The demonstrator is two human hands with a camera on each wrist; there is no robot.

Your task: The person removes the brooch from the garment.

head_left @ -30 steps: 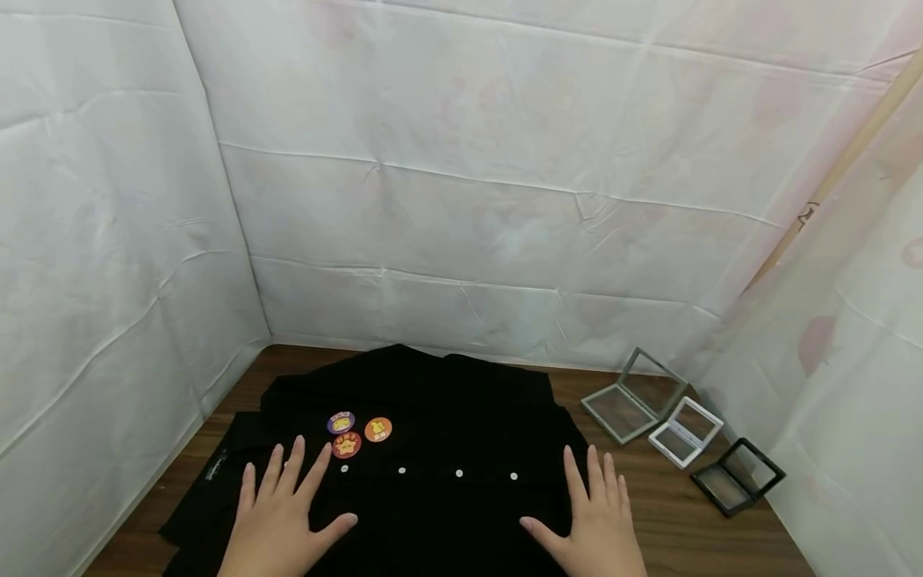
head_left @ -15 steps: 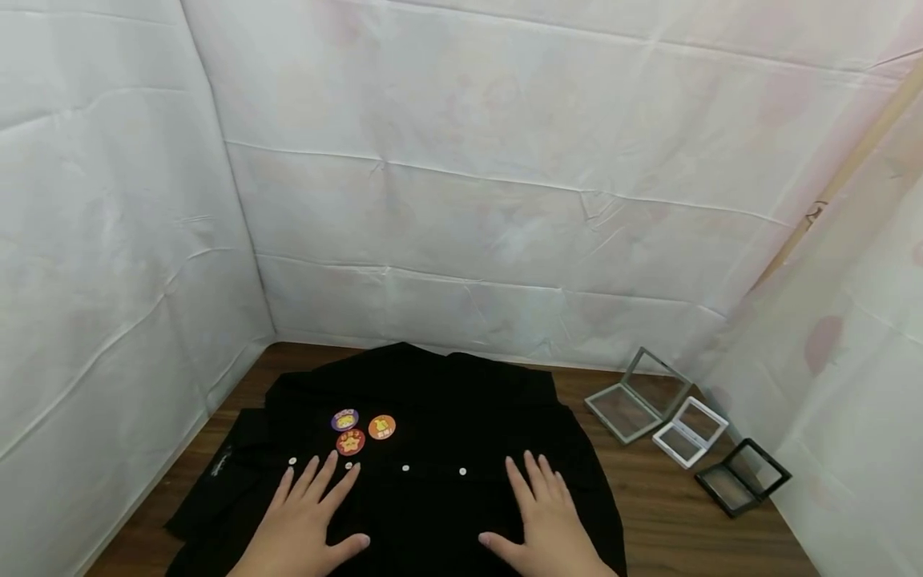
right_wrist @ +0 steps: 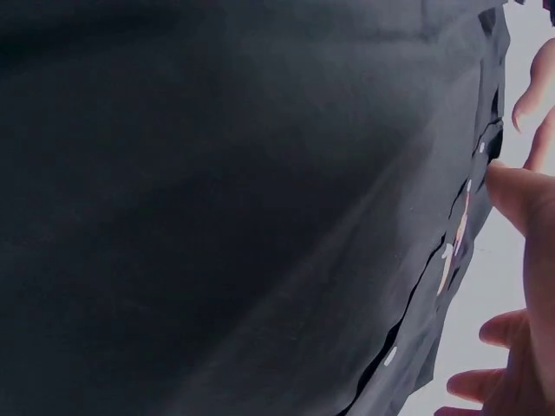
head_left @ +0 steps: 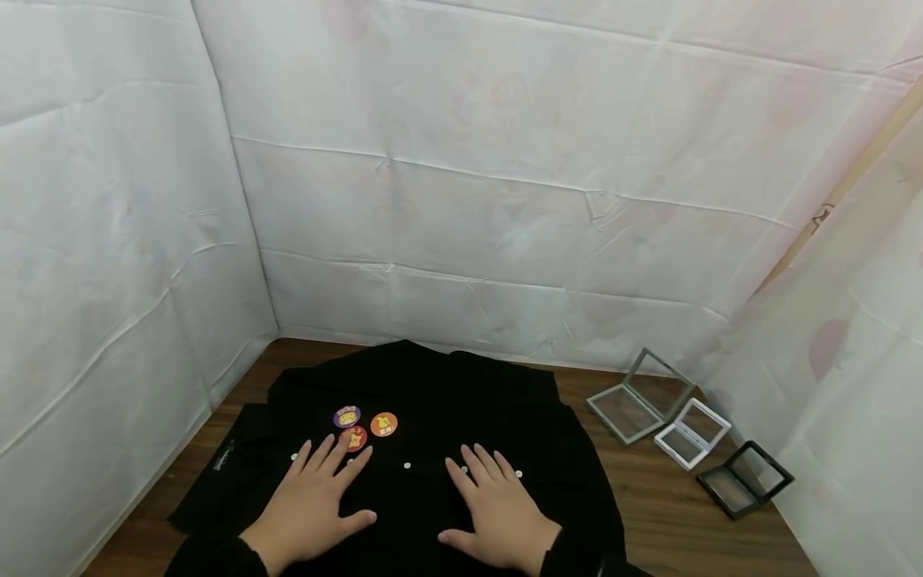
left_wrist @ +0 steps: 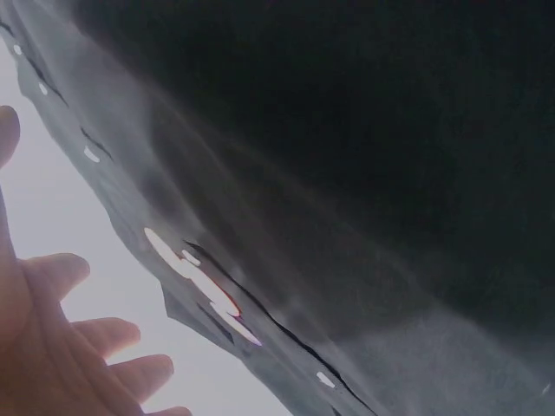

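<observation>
**Spreads left hand [head_left: 313,503] and right hand [head_left: 497,509] over a black shirt [head_left: 461,409]**

Grips nothing on either side: both hands released, backs up, fingers straight and fanned, thumbs angled inward. In the left wrist view, pale background visible between fingers and cloth; in the right wrist view, thumb overlapping the cloth's outline, contact impossible to tell. At both wrists, dark cuffs [head_left: 225,557].

On the wooden desk [head_left: 671,521], the shirt laid out across the left and middle, reaching from near the back edge toward the front edge and past the bottom of the head view. Near the desk's left edge, a black sleeve [head_left: 216,485] with small white lettering. Across the shirt from left to right, a row of small white buttons [head_left: 407,466], just beside the fingertips of both hands. Nearer the back edge, three round badges close together: a purple badge [head_left: 347,417], an orange badge [head_left: 384,424] and a red badge [head_left: 356,437], the last partly covered by a left fingertip.

From near the back right corner along the right edge, three hinged frames, all unfolded: a large grey-green frame [head_left: 644,401] farthest back, a white frame [head_left: 694,436] just beside, a black frame [head_left: 743,482] nearest the front edge. Behind the desk and at its sides, pale curtain [head_left: 461,208]; at upper right, a light wooden pole [head_left: 844,184].
</observation>
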